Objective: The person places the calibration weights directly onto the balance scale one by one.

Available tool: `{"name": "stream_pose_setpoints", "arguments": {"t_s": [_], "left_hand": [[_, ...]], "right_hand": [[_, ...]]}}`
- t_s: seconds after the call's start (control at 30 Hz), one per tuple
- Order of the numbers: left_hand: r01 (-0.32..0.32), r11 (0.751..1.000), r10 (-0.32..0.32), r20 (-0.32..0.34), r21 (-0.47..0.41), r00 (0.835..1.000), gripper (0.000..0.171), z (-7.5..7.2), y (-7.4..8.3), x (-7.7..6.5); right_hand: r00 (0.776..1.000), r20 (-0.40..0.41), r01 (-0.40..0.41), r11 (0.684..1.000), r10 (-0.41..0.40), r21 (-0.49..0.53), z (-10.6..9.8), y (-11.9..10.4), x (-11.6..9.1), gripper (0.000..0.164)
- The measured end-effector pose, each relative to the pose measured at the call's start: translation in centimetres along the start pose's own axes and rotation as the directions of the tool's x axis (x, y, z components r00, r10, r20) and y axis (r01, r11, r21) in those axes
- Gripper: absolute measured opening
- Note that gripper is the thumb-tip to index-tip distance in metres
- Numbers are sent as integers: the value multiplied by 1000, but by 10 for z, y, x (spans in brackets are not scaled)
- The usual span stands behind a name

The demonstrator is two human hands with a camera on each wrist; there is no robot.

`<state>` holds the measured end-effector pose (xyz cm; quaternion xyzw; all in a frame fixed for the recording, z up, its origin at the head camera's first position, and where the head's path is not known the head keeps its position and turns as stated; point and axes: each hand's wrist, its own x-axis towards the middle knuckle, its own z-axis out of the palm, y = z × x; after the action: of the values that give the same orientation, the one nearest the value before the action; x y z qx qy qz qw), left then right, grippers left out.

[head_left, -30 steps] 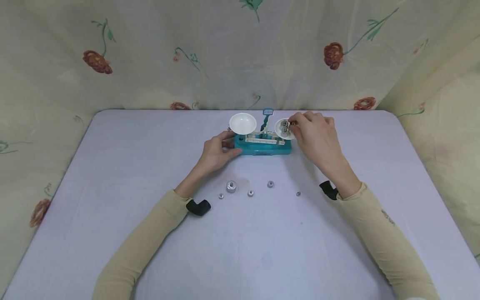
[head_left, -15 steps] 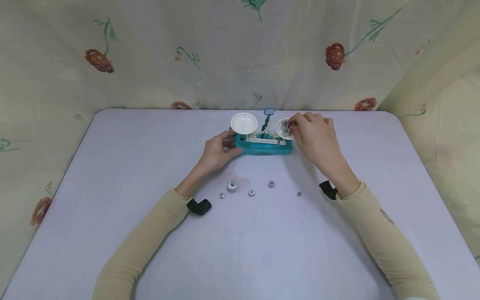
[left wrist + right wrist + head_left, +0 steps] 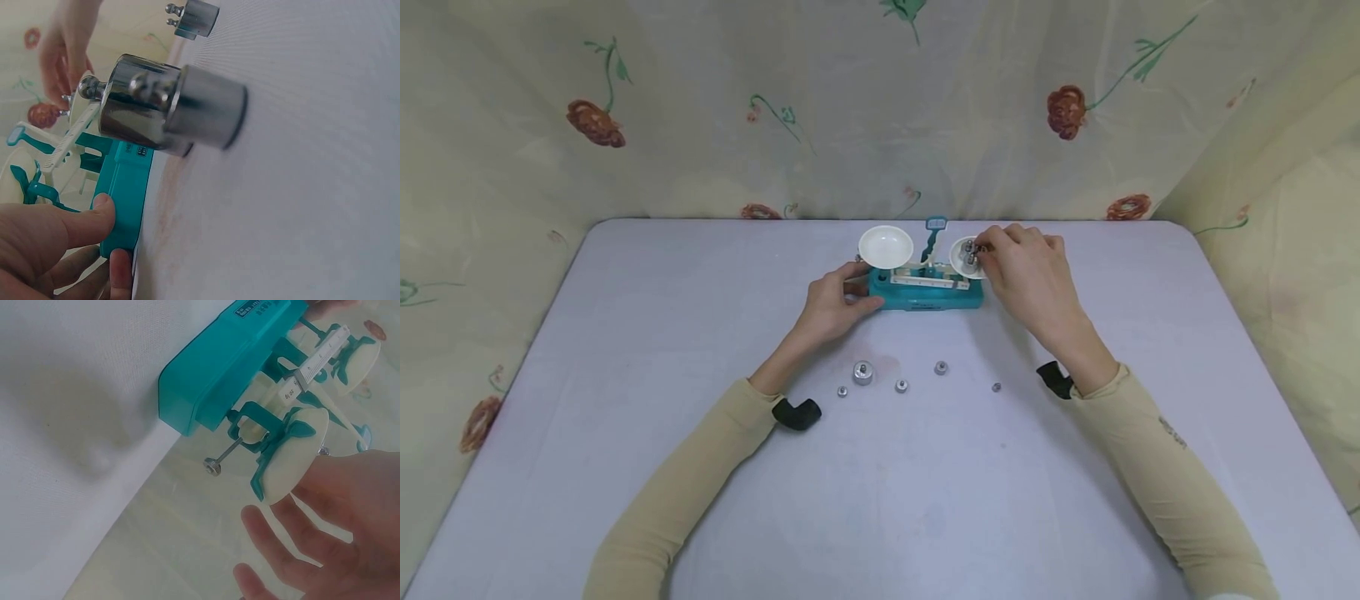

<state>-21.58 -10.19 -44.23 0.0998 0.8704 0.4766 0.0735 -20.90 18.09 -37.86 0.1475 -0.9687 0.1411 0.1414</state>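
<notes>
A teal balance scale (image 3: 927,297) with white pans stands near the table's back edge. My left hand (image 3: 833,307) grips the left end of its base, thumb in front, as the left wrist view also shows. Over the right pan (image 3: 956,261), my right hand (image 3: 1033,275) pinches a small metal weight between thumb and index finger; the fingers partly cover it. Metal weights (image 3: 967,258) sit in that pan. The left pan (image 3: 886,247) holds nothing and sits higher. In the right wrist view, the right pan (image 3: 294,464) hides the right hand's fingertips.
Several knobbed metal weights stand on the table in front of the scale. The largest weight (image 3: 862,373) is toward the left, and the smallest weight (image 3: 997,387) lies at the right. A flowered curtain (image 3: 850,108) hangs behind the table (image 3: 880,500).
</notes>
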Motion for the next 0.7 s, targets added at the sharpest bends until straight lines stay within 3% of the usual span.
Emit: {"name": "stream_pose_setpoints", "arguments": {"t_s": [0.7], "left_hand": [[-1, 1000, 1, -1, -7, 1000, 60, -1, 1, -1]], "right_hand": [[1000, -8, 4, 1000, -4, 14, -4, -1, 1, 21]]}}
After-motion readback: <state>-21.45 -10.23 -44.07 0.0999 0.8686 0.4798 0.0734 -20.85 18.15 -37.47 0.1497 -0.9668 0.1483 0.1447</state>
